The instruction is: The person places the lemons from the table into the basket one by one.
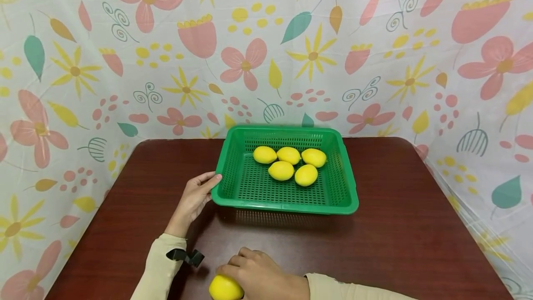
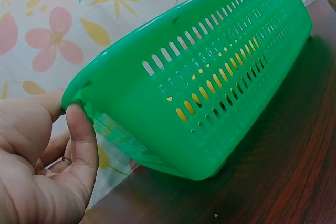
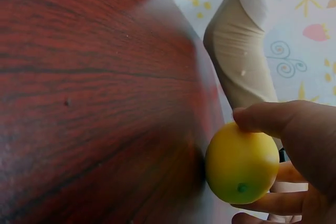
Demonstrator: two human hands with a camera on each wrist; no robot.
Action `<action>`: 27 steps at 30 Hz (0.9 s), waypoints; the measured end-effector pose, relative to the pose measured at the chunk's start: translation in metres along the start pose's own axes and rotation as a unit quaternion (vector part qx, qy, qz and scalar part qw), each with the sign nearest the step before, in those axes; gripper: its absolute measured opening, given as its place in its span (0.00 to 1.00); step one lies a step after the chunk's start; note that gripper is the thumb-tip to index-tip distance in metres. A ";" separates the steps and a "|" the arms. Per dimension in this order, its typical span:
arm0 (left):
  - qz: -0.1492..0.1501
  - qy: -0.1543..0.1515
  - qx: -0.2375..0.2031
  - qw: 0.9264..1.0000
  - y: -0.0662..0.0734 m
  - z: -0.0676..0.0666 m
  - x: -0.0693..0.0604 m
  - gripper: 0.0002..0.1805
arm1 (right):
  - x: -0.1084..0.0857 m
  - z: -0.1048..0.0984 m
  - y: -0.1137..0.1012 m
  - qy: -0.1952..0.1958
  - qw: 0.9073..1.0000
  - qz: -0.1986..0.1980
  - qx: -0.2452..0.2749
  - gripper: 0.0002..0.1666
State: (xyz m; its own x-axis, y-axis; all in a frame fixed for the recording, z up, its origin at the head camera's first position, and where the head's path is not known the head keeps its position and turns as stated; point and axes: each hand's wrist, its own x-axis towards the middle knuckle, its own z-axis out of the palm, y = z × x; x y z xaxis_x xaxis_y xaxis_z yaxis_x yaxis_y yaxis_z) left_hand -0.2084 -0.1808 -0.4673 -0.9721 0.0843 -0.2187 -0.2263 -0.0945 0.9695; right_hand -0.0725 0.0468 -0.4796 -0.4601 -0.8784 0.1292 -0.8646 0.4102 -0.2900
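A green plastic basket (image 1: 287,208) with slotted sides stands toward the back of the table. Several yellow lemons (image 1: 281,171) lie grouped inside it. My left hand (image 1: 196,198) grips the basket's rim at its left front corner; in the left wrist view the thumb and fingers (image 2: 84,140) pinch that rim. Near the table's front edge, my right hand (image 1: 260,274) holds another lemon (image 1: 225,288). Seen from the right wrist, this lemon (image 3: 241,163) sits between thumb and fingers, its green stem end showing.
The dark reddish-brown table (image 1: 399,226) has rounded back corners. A white cloth (image 1: 266,59) printed with flowers and leaves hangs behind and around it. On the left forearm is a black strap with a mount (image 1: 185,257).
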 end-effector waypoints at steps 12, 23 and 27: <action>0.000 -0.001 -0.005 1.000 0.000 0.000 0.001 0.32 | 0.000 0.006 0.001 0.055 0.998 -0.002 0.031 0.25; 0.004 -0.003 -0.010 1.000 -0.001 0.000 0.001 0.32 | -0.005 -0.019 0.008 0.108 0.992 -0.014 0.066 0.26; 0.005 -0.001 -0.005 1.000 -0.001 0.000 0.001 0.33 | -0.004 -0.038 0.012 0.119 0.989 -0.014 0.088 0.27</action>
State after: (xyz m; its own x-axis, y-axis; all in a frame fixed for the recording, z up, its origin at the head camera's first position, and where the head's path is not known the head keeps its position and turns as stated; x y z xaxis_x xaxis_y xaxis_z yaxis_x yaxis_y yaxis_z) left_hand -0.2086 -0.1804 -0.4689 -0.9741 0.0847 -0.2098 -0.2181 -0.1043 0.9703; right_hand -0.0889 0.0643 -0.4475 -0.4887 -0.7975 0.3537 -0.8391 0.3185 -0.4410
